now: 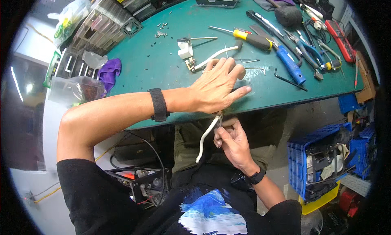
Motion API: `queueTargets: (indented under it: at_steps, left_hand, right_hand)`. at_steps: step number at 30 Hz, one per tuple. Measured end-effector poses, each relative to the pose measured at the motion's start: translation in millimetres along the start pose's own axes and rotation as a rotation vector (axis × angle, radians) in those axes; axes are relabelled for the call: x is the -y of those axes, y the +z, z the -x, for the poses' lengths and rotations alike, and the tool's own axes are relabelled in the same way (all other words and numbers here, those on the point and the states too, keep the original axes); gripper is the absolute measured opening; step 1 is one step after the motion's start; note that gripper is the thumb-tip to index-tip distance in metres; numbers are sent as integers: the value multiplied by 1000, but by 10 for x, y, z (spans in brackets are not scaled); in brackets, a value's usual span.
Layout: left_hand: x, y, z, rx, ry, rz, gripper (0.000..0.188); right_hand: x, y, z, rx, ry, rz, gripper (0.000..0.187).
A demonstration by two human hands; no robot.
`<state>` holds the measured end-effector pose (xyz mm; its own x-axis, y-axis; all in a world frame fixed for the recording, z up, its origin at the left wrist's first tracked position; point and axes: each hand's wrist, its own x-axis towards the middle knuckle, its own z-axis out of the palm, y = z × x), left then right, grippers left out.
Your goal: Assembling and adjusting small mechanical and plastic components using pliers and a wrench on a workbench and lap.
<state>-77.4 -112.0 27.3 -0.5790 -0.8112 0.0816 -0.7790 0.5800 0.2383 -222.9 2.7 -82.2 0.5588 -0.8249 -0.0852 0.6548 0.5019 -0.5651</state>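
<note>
My left hand [218,85] is over the table's near edge, palm down, with its fingers apart and thumb stretched out. Just beyond its fingertips lies a white mechanical part with a metal rod [186,51], beside a white curved lever [216,55] with a dark end. Whether the fingers touch the lever, I cannot tell. Below the table edge, my right hand [233,142] is closed in a pinch at the metal end of a second white curved lever [206,139]. That lever hangs toward my lap. The left wrist partly hides its upper end.
A yellow-black screwdriver [252,39], hex keys [290,79], a blue-handled tool [290,63] and a mallet [287,15] lie on the green table [134,78]. Small screws [159,33] are scattered at the back left. A blue crate [297,165] stands at the lower right.
</note>
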Motion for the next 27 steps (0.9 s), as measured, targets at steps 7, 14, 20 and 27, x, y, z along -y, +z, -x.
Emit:
queueTargets:
  at_steps: [7, 14, 20, 27]
  left_hand:
    - [56, 76, -50, 37, 108, 86, 38]
    - [31, 117, -87, 15, 303, 202, 39]
    - [63, 93, -84, 54, 270, 125, 38]
    - [69, 93, -65, 15, 189, 160, 40]
  right_hand:
    - [73, -58, -13, 26, 84, 66, 21]
    - [14, -35, 11, 116, 195, -74, 20]
    - [-70, -44, -26, 142, 134, 16, 27]
    - [-226, -4, -27, 195, 167, -65, 43]
